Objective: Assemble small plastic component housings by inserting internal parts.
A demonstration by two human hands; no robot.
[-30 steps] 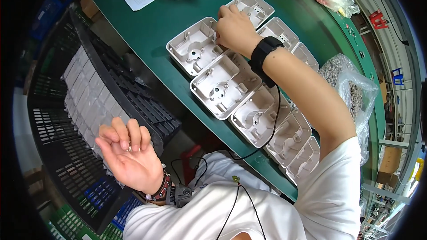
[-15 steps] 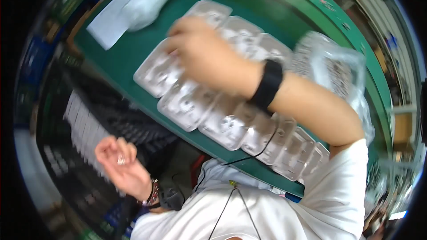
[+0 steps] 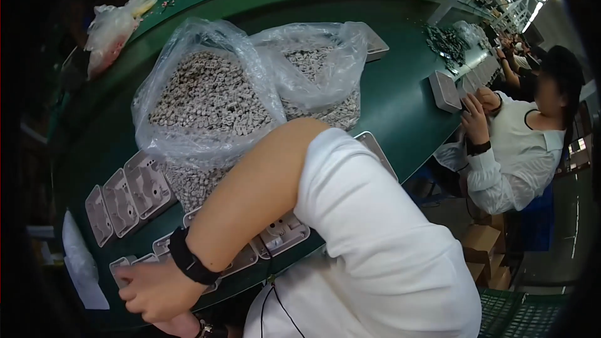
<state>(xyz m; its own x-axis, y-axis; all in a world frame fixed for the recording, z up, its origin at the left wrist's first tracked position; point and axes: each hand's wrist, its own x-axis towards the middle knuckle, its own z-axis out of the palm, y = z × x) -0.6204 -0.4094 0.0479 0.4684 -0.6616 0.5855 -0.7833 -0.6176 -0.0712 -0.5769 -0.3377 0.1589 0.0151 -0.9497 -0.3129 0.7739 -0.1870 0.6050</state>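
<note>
My right hand (image 3: pixel 156 291), with a black band at its wrist, reaches across to the near left end of a row of grey plastic housings. Its fingers are curled together beside the end housing (image 3: pixel 119 264); whatever they hold, if anything, is hidden. Just below it, my left hand (image 3: pixel 180 325) shows only in part at the lower edge, its fingers covered by the right hand. Other open housings (image 3: pixel 285 233) of the row show past my right forearm. Three more housings (image 3: pixel 147 184) stand on the green table left of a clear bag (image 3: pixel 213 97) full of small grey parts.
A second clear bag (image 3: pixel 313 66) of small parts stands behind my arm. A white packet (image 3: pixel 78 263) lies at the table's left end. To the right, a co-worker (image 3: pixel 516 150) in white handles things near a grey housing (image 3: pixel 444 91). Cardboard boxes (image 3: pixel 482 244) stand below.
The view has swung right, bringing the bags and the co-worker into sight. My left hand, earlier apart with curled fingers at the lower left, is now close under my right hand.
</note>
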